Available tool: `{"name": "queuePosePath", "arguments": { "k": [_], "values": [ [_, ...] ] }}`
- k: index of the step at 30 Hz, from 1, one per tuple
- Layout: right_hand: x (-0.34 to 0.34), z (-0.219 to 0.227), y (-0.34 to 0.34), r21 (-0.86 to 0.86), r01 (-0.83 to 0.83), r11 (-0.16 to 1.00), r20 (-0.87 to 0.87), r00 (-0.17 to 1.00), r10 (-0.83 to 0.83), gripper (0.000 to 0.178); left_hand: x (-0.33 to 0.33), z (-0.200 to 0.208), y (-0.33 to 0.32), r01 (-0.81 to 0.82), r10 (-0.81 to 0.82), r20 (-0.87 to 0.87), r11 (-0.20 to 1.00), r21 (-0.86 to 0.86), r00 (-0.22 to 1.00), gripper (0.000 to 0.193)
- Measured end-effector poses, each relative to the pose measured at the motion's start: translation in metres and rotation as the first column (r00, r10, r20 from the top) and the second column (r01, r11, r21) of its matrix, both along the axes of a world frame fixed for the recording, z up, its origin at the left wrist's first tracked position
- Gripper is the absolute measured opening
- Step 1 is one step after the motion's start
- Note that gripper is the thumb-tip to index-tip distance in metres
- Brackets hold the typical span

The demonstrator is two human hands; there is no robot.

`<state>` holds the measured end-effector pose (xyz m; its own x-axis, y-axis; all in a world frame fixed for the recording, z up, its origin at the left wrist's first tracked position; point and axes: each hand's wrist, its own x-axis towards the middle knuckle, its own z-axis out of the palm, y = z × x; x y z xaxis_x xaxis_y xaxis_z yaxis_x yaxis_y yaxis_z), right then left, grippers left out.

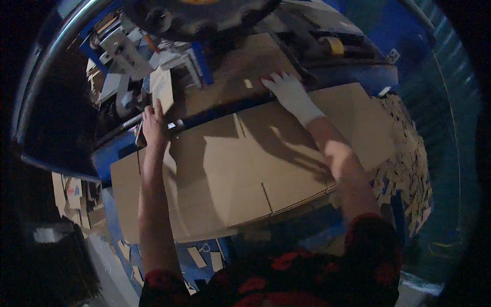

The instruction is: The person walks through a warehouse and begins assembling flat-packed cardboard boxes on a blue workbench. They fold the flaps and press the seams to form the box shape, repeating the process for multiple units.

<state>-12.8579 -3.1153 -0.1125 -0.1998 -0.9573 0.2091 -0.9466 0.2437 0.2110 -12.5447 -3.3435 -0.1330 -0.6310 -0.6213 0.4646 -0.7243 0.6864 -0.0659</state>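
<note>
While the brown cardboard sheet (245, 59) lies flat on the machine bed ahead of and between the two hands, the gloved right hand (292, 95) rests on its right part, palm down, fingers spread and gripping nothing. Well apart from it, the bare left hand (154, 124) is at the bed's near left edge, one finger raised against a pale cardboard strip (162, 87); whether it pinches the strip I cannot tell. To do this well, I would press the sheet evenly with the open palm, keep its near edge square to the bed, and steady the left side lightly so that it does not skew. Fingers are best kept clear of the dark toothed wheel (204, 23) beyond both hands and the metal bracket (123, 53) ahead of the left. Nearer the body, slotted cardboard blanks (255, 169) lie stacked between the forearms; right of the right forearm, cardboard offcuts (404, 158) are heaped.
</note>
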Motion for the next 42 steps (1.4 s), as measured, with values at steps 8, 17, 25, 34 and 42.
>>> {"name": "queuePosePath", "arguments": {
  "k": [8,17,25,34,42],
  "values": [
    [-0.007,-0.002,0.089,-0.267,0.208,0.941,0.307,0.944,-0.122,0.052,0.090,-0.023,0.038,0.390,-0.299,-0.343,0.891,0.235,0.890,0.039],
    [0.087,-0.012,0.317,0.024,0.576,0.817,0.245,0.789,-0.563,0.068,0.308,-0.037,0.159,-0.623,0.549,0.300,0.722,0.301,0.780,0.070],
    [0.098,-0.068,0.387,-0.457,0.882,0.116,0.889,0.445,0.110,0.062,0.377,-0.036,0.142,-0.845,0.730,0.427,0.436,0.311,0.534,0.101],
    [0.150,-0.006,0.356,-0.492,0.776,0.394,0.870,0.446,0.208,0.050,0.304,0.029,0.241,0.202,0.332,-0.747,0.827,0.524,0.576,0.054],
    [0.164,-0.019,0.276,-0.150,-0.206,0.967,0.067,0.974,0.217,0.042,0.201,-0.017,0.254,0.324,-0.101,-0.482,0.856,0.404,0.870,0.069]
  ]
}}
